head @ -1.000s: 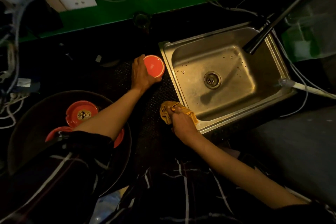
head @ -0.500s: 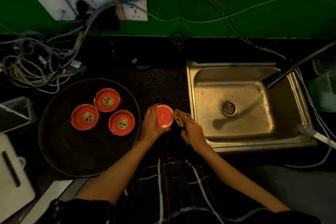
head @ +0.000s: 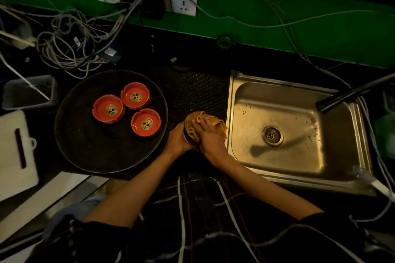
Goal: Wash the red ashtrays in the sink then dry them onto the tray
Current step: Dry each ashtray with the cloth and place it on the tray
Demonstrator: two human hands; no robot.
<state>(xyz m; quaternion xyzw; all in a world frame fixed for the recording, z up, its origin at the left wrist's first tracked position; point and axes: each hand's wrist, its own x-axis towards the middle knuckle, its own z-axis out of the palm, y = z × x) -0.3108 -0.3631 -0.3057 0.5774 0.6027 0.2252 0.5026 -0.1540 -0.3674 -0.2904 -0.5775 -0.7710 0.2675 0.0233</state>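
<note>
Three red ashtrays (head: pixel 108 111) (head: pixel 135 96) (head: pixel 146 122) stand upright on the round dark tray (head: pixel 89 151) at the left. Between tray and sink, my left hand (head: pixel 178 141) grips a fourth ashtray (head: pixel 186 138), almost wholly hidden under a yellow cloth (head: pixel 197 123). My right hand (head: pixel 210 137) presses the cloth over that ashtray, fingers curled on the fabric. The steel sink (head: pixel 299 156) lies to the right with nothing in its basin.
A black tap spout (head: pixel 346 97) reaches over the sink from the right. Tangled cables (head: pixel 70 49) and wall sockets (head: pixel 183 3) sit at the back left. A grey tub (head: pixel 27 92) and a white board (head: pixel 17 151) lie left of the tray.
My right hand has brought the yellow cloth from beside the ashtray onto it, covering its red face. Both hands now meet around the ashtray. The camera view has shifted.
</note>
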